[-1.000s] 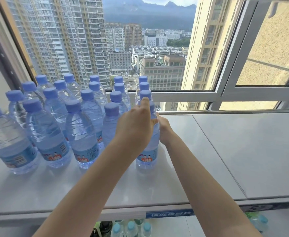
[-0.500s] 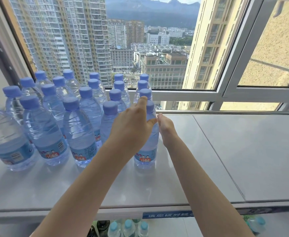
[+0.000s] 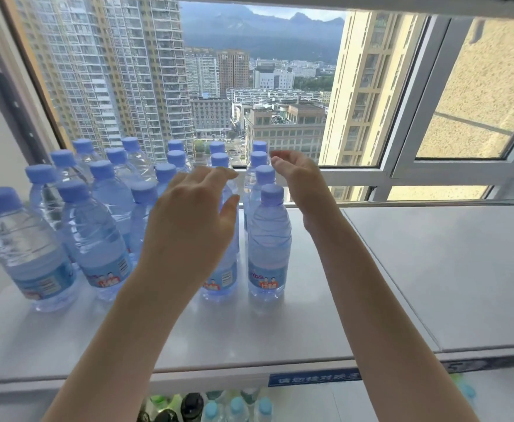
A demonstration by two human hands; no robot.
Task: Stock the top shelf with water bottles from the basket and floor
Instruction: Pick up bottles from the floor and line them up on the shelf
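Hovering over rows of blue-capped water bottles (image 3: pixel 97 233), a person's left hand (image 3: pixel 188 229) is spread wide, fingers relaxed and gripping nothing. Whether its palm brushes the partly hidden bottle behind it cannot be told from this angle. The right hand (image 3: pixel 299 184) is raised just to the right of the group, its fingers loosely curved toward the caps and likewise empty. It is clear of the front-right bottle (image 3: pixel 269 239), which stands upright below and to the left of the wrist.

All the water bottles stand upright in close ranks on the left part of the pale top shelf (image 3: pixel 280 330), running from near the front edge back to the white window frame (image 3: pixel 356 175). The right part of the shelf, past a seam in the surface, carries none.

A blue label strip (image 3: pixel 313 378) with white characters runs along the shelf's front edge. Below it, the caps of other drinks (image 3: pixel 237 406) show on a lower level, pale blue ones beside a dark-capped bottle (image 3: pixel 191 405). Beyond the glass rise apartment towers (image 3: pixel 112 71), with hazy mountains (image 3: pixel 258 28) behind.
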